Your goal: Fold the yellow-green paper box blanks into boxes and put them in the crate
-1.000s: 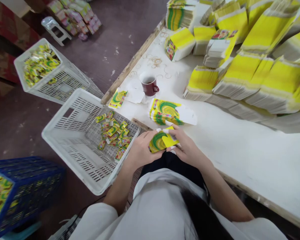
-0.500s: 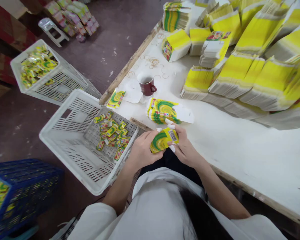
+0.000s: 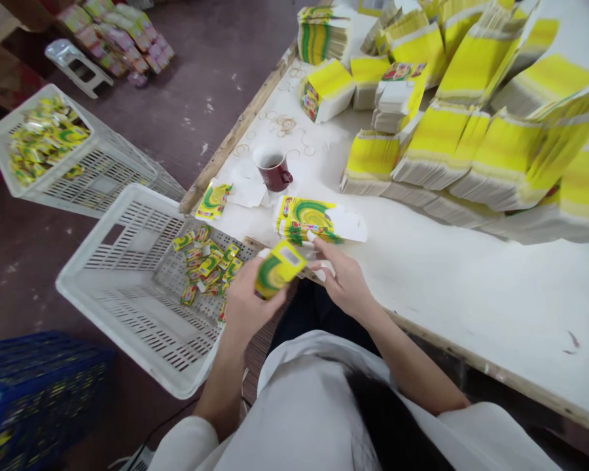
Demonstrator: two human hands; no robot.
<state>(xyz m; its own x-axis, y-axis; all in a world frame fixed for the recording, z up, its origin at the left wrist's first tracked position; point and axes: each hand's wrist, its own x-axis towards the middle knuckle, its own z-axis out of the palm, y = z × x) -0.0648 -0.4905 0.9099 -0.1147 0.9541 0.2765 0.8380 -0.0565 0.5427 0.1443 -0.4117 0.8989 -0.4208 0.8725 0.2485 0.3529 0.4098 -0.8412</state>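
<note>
My left hand point(image 3: 245, 297) is closed around a small yellow and green box point(image 3: 277, 269), slightly blurred, held between the table edge and the white crate. My right hand point(image 3: 342, 278) has separated from the box, its fingers apart and nothing visible between them. White coverings show on its fingertips. Its forefinger reaches the near edge of a stack of flat printed cartons point(image 3: 307, 217), though I cannot tell whether it touches. In the white crate point(image 3: 142, 288) at my left lie several filled-looking yellow and green boxes point(image 3: 211, 263).
A dark red mug point(image 3: 275, 171) stands behind the carton stack. Bundled yellow cartons point(image 3: 476, 140) are piled across the far right of the white table point(image 3: 451, 288). Another full white crate point(image 3: 122, 176) and a blue crate point(image 3: 44, 392) stand on the floor at left.
My left hand has carried the box leftward toward the white crate. My right hand has let go of the box and opened beside the carton stack. The view has shifted slightly.
</note>
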